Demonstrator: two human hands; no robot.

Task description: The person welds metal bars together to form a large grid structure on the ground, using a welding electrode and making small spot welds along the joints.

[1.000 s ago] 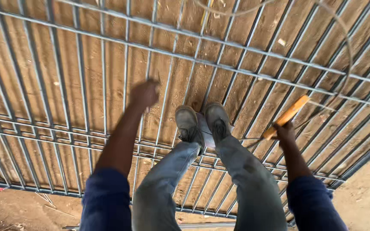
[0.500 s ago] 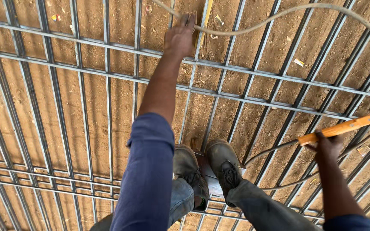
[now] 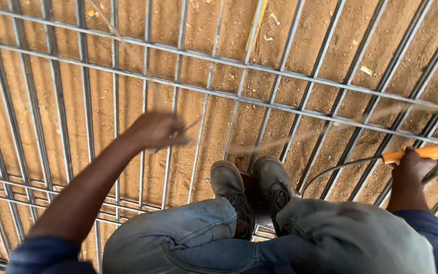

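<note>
Crouching on steel rebar grid, your boots on bars. Left of boots, your left hand fisted around thin wire, blurred. Right of boots, your right hand grips orange-handled tool.

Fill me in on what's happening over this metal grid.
A person crouches on a grid of steel bars laid over sandy ground, both boots on a small pad. The right hand grips an orange-handled tool with a curved metal end. The left hand is out over the bars, blurred, seemingly pinching a thin wire that runs across the grid.
</note>
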